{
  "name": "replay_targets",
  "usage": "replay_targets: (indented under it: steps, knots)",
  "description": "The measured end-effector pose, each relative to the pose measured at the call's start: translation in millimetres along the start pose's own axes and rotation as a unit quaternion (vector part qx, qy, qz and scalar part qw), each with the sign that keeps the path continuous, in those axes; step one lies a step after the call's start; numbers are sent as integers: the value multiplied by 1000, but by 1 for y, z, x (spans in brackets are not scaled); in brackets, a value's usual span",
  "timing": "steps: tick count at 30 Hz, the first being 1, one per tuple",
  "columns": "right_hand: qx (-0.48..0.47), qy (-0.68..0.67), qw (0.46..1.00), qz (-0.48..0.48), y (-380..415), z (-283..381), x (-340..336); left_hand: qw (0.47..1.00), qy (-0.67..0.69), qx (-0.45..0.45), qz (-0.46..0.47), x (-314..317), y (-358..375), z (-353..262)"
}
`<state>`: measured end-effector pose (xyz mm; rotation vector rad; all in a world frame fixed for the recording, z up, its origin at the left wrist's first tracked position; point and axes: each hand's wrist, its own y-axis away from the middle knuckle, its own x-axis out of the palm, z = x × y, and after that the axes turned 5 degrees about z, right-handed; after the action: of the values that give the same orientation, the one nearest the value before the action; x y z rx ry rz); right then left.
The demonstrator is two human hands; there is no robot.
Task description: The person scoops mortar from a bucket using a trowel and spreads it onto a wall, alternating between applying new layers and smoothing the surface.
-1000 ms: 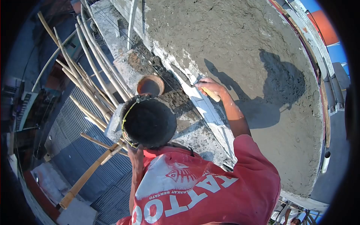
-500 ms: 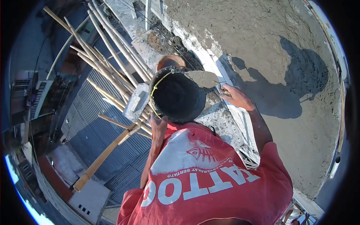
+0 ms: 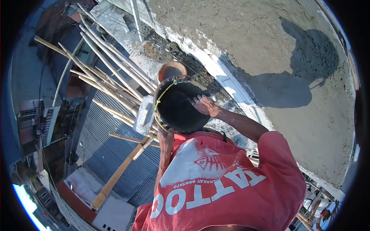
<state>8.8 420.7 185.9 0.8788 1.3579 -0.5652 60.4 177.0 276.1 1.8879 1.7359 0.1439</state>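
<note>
A black bucket [image 3: 181,122] with a yellow cord handle [image 3: 158,101] is tilted so that its dark inside faces me. My left hand [image 3: 165,138] is closed on its near left rim, beside the lower end of the cord. My right hand [image 3: 205,105] is over the bucket's right side, closed round a trowel [image 3: 213,98]; only the end of its handle shows, and the blade is lost in the dark interior. A flat hand float [image 3: 144,111] lies just left of the bucket. Behind the bucket stands a round brown bowl [image 3: 172,71].
Bamboo poles [image 3: 111,82] stick out on the left above a corrugated metal roof [image 3: 100,131] far below. A white ledge [image 3: 231,86] borders the wet grey mortar surface [image 3: 262,50] on the right. Another person [image 3: 317,204] is at the lower right.
My right hand has moved left from above the ledge into the bucket, taking the trowel blade out of sight. My left hand stays at the rim. The view has shifted slightly.
</note>
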Motion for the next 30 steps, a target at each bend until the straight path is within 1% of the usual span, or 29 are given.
replay_targets:
  steps: [1, 2, 3, 4, 5, 7, 8, 9, 10, 11, 13, 14, 15, 17, 18, 20, 21, 22, 23, 24, 25, 26, 27, 28, 29, 30]
  knots:
    - [14, -34, 999, 26, -2, 11, 2, 1000, 5, -18, -1, 5, 5, -8]
    - [30, -61, 996, 50, 1, 15, 5, 999, -34, 11, 16, 7, 0, -4]
    - [14, -82, 996, 42, 9, 22, 2, 1000, 7, 10, 18, 13, -12, 27]
    - [-32, -126, 984, 120, 16, 19, 11, 999, -4, -25, 21, 13, -11, 19]
    - [-68, -110, 981, 147, 27, 15, -5, 1000, -3, -19, 23, 14, -9, 13]
    - [-59, -55, 997, 17, 38, -2, 8, 997, -54, -34, 34, 13, 0, -20]
    - [-59, -47, 997, 12, 32, -9, 18, 998, -51, -26, 32, 18, -2, -17]
    - [38, -8, 998, -53, 27, -14, 27, 999, -42, -1, 18, 23, -2, -9]
    - [133, 28, 984, -115, 24, -16, 42, 999, -33, 20, 4, 27, -1, -7]
    - [130, 32, 984, -115, 22, -16, 56, 999, -29, 20, 2, 32, -2, -6]
    - [69, 23, 996, 52, 19, -2, 87, 999, -44, -7, 2, 33, 3, -14]
    - [52, -66, 995, 44, 36, 3, -4, 998, -62, -7, -17, 34, 9, -30]
    - [45, -90, 988, 114, 37, 5, -6, 998, -62, -10, -24, 32, 7, -28]
    - [57, -241, 950, 189, 38, 6, -12, 998, -66, -18, -3, 36, 5, -18]
    - [46, -242, 949, 198, 40, 7, -20, 999, -54, -6, 4, 36, 7, -26]
    - [112, -283, 939, 159, 32, 4, -35, 1000, -15, -12, -5, 38, 7, -20]
    - [137, -342, 910, 191, 32, -3, -39, 1000, -7, -1, -15, 39, 5, -12]
    - [158, -357, 900, 195, 36, -6, -44, 999, -33, 4, -29, 35, 9, -13]
    - [165, -346, 905, 185, 40, -9, -53, 1000, -2, -24, -9, 27, 14, -31]
    - [157, -360, 908, 147, 47, -11, -56, 998, 61, -27, -3, 24, 16, -32]
    - [137, -361, 918, 87, 53, -15, -47, 992, 124, -26, 8, 23, 18, -31]
    - [164, -351, 917, 97, 55, -15, -47, 992, 127, -24, 7, 24, 18, -29]
    - [190, -337, 916, 103, 53, -15, -58, 991, 132, -10, -14, 26, 15, -25]
    - [186, -332, 919, 99, 53, -18, -59, 990, 137, 3, -36, 26, 13, -18]
    - [181, -327, 922, 103, 53, -20, -56, 989, 140, 6, -39, 25, 11, -9]
    - [175, -321, 925, 106, 51, -24, -51, 990, 131, -4, -45, 23, 5, 2]
